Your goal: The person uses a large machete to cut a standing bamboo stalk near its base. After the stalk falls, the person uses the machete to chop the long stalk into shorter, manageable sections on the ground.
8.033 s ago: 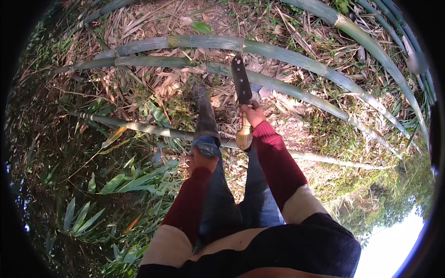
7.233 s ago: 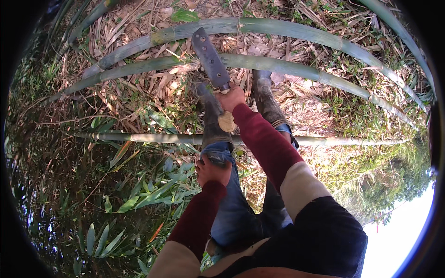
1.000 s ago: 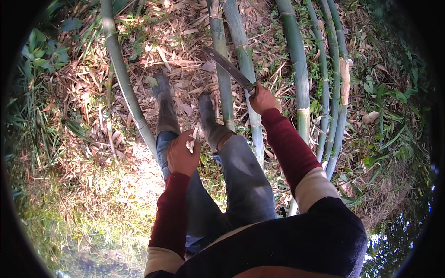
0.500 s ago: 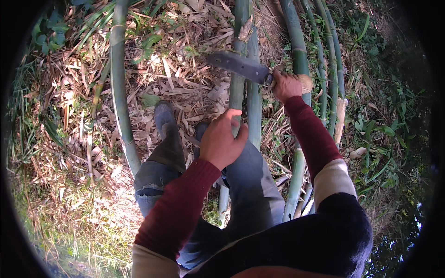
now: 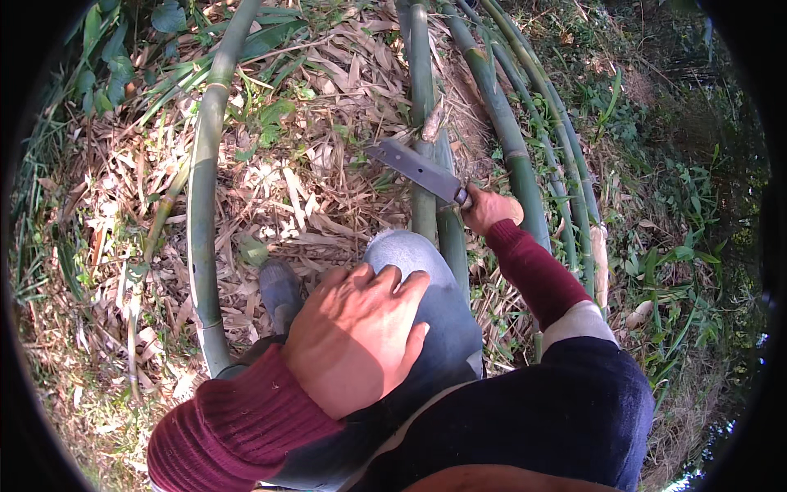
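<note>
At the far left, broad green leaves (image 5: 106, 61) and a thin yellowish stalk (image 5: 166, 205) rise from a ground littered with dry leaves (image 5: 320, 193). Next comes a thick green bamboo stalk (image 5: 205, 164), whose lower end runs behind the person's leg. Just right of it the toe of a grey boot (image 5: 279, 293) shows, partly covered by the left hand (image 5: 357, 340). That hand is held back upward in front of the jeans knee (image 5: 430, 271), its fingers loosely bent and thumb apart; whether it touches the cloth cannot be told. Beyond the knee, a pair of close-set bamboo stems (image 5: 424, 94) stands with a broken stub (image 5: 433, 121) jutting out. The dark blade of a knife (image 5: 418, 174) slants across these stems, its tip toward the left; contact is unclear. The right hand (image 5: 489, 209) is wrapped around the handle, the pale butt sticking out behind. Close behind this hand passes a thicker green stem (image 5: 520, 172), then several slimmer stalks (image 5: 548, 123), crowding that side. Green undergrowth (image 5: 684, 254) fills the far right.
</note>
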A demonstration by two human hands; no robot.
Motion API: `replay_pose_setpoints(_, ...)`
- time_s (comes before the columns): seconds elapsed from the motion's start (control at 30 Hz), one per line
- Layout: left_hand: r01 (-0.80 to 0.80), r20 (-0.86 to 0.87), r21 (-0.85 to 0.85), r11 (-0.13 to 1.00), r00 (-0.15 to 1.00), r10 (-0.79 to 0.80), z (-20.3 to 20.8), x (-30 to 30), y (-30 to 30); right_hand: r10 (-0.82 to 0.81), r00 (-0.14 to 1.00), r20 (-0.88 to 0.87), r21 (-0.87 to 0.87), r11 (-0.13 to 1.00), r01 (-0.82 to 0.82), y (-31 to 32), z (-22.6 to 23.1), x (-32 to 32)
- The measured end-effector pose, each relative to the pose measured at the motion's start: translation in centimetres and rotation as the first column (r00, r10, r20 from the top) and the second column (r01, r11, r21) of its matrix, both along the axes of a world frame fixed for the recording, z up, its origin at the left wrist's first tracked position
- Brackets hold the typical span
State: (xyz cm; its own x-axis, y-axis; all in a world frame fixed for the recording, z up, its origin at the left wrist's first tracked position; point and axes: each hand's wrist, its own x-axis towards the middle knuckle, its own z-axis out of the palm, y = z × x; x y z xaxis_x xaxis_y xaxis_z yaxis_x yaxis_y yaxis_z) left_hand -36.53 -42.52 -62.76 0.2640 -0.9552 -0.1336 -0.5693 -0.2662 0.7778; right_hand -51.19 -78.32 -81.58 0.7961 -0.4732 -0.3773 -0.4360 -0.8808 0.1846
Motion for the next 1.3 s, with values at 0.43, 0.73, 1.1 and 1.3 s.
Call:
replay_pose_setpoints(0.43, 0.217, 0.059, 0.115, 0.969, 0.973, -0.225, 3.0, -2.9, -1.2, 0.370, 0.905, 0.211, 0.141, 0.904, -0.403, -0.8, -3.9, -4.2)
replay_pose_setpoints(0.73, 0.306, 0.007, -0.038, 0.951, 0.952, -0.306, 2.5, -7.7, -2.9, 0.100, 0.995, 0.018, 0.167, 0.981, -0.102, 0.4, -2.5, -2.4)
replay_pose_setpoints(1.1, 0.319, 0.057, 0.213, 0.923, 0.939, -0.338, 0.7, -5.0, -2.9, 0.329, 0.942, 0.071, 0.089, 0.938, -0.334, -1.0, -4.3, -2.4)
replay_pose_setpoints(1.3, 0.289, 0.072, 0.199, 0.936, 0.949, -0.308, 0.5, -4.8, -2.4, -0.075, 0.997, 0.024, -0.065, 0.995, 0.076, -2.5, -2.5, 1.6)
